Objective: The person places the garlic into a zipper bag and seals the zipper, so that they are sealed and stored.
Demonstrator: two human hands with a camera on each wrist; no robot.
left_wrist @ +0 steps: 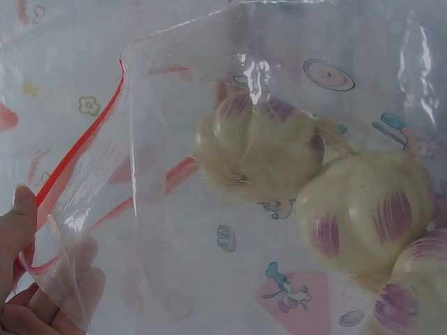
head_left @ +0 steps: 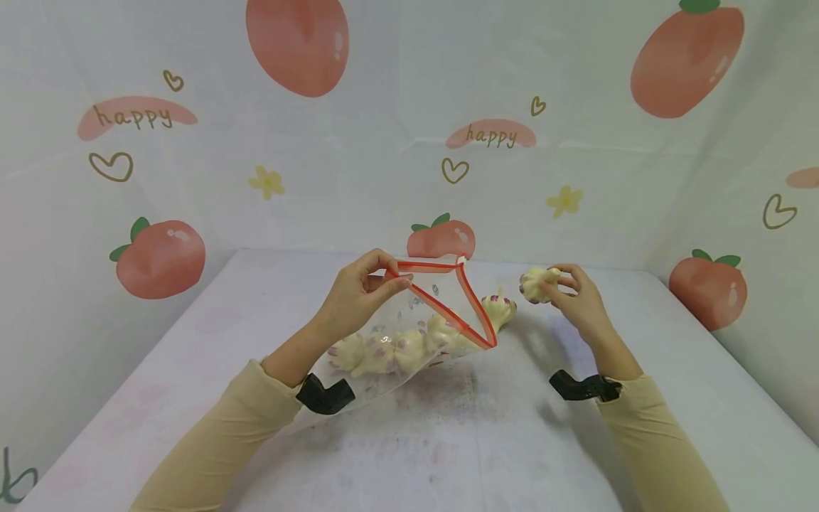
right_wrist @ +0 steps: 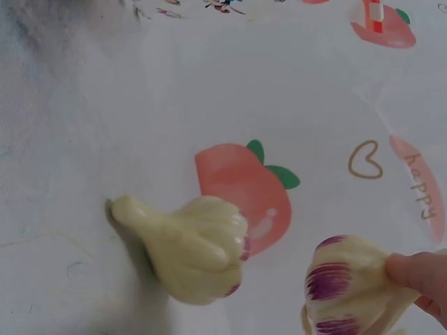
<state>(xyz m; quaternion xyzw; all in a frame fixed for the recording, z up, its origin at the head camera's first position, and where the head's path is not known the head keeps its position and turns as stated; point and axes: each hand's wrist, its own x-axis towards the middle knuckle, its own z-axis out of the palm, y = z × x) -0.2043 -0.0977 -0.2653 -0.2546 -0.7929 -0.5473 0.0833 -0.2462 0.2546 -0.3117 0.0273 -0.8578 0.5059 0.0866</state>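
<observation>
Head view, near to far. Beige sleeves (head_left: 220, 434) w/ black wrist mounts (head_left: 326, 395) reach in over pale table (head_left: 409, 462).

Next, clear zip bag (head_left: 406, 316), slanted, garlic bulbs (head_left: 409, 350) in a row inside, seen thru film. L hand (head_left: 361, 288) pinches red zip edge (head_left: 448, 313) near its left end, thumb vs. fingers; mouth gapes to the right. Film prob. light, limp, slick – best held by the zip edge, which looks stiffer. Bulb weight prob. drags the pouch down if lifted by one corner.

R hand (head_left: 581, 302) grasps held bulb (head_left: 536, 286) btwn thumb and fingertips; it appears raised off the table, right of the bag mouth and apart from it. Looks glossy, firm, prob. light and not very fragile; smooth rounded surface could slip, so grip round the belly or at the neck.

Loose bulb (head_left: 499, 311) lies on its side on the table just beside the mouth, btwn bag and R hand – partly in the way. White slider (head_left: 462, 261) at far corner could snag; slanting near lip narrows the opening. Farthest: backdrop cloth (head_left: 358, 178) w/ printed red fruit (head_left: 297, 46).
</observation>
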